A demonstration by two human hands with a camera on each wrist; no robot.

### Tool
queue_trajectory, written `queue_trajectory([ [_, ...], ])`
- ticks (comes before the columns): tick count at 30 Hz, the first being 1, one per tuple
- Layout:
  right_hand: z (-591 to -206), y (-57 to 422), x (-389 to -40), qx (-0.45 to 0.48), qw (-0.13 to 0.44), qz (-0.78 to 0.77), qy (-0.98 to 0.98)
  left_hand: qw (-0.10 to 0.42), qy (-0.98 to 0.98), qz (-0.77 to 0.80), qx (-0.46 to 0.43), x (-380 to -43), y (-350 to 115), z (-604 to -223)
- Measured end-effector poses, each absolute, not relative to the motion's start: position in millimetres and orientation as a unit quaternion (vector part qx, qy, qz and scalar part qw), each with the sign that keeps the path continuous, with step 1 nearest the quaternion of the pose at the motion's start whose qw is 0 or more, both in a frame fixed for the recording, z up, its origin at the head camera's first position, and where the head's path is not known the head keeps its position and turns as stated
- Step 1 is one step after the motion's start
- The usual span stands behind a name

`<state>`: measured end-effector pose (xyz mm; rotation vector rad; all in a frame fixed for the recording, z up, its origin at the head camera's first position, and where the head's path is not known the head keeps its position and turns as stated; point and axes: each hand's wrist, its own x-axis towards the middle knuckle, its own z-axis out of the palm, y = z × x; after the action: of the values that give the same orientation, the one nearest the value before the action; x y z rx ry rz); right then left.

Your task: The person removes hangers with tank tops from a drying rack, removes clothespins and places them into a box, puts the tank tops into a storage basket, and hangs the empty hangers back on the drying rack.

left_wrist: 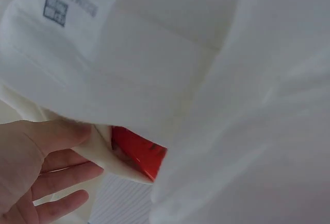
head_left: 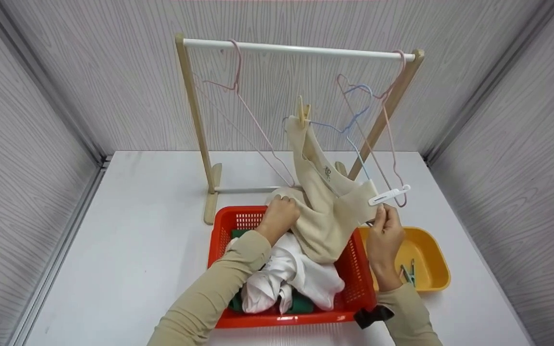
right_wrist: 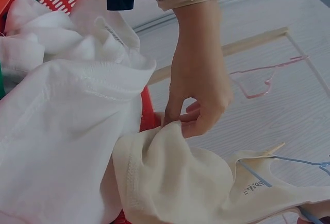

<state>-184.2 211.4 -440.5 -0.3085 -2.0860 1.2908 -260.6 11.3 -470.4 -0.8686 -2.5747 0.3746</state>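
A beige top (head_left: 318, 226) hangs slantwise on a blue hanger (head_left: 354, 122), its label print showing at the neck. A wooden clothespin (head_left: 302, 113) clips one shoulder, and a white clothespin (head_left: 389, 195) lies across the other. My left hand (head_left: 281, 214) grips the top's left edge; the right wrist view shows this hand (right_wrist: 201, 95) pinching beige cloth between thumb and fingers. Just below the white clothespin, my right hand (head_left: 385, 235) pinches the fabric edge. Pale cloth (left_wrist: 154, 80) fills most of the left wrist view.
Below the top, a red basket (head_left: 373, 293) holds crumpled white clothes (head_left: 277, 274) and green cloth. A yellow bin (head_left: 433, 259) with green clothespins (head_left: 409, 273) stands on its right. Behind rises a rack with a white rail (head_left: 296, 49), carrying pink hangers (head_left: 255, 120).
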Motion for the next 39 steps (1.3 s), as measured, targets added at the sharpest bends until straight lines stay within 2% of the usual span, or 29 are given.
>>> queue_trajectory([
  [8,-442.1,211.6,-184.4,-0.117,0.334,0.496,-0.793,0.198,-0.934,0.087,-0.285,-255.6,5.5,-453.2],
  [17,-442.4,215.4,-184.8,-0.123,0.343,0.498,-0.787,0.312,-0.915,0.004,-0.254,-251.4,-4.4,-443.3],
  [20,-442.3,216.0,-184.7,-0.126,0.343,0.493,-0.790,0.329,-0.913,-0.023,-0.238,-251.3,-7.2,-440.7],
  [31,-444.6,216.6,-184.7,-0.127,0.340,0.497,-0.789,0.286,-0.913,-0.215,-0.194,-241.9,-19.6,-422.9],
  [39,-445.3,216.1,-185.1,-0.124,0.344,0.491,-0.791,0.291,-0.888,-0.308,-0.179,-236.4,-28.1,-401.7],
])
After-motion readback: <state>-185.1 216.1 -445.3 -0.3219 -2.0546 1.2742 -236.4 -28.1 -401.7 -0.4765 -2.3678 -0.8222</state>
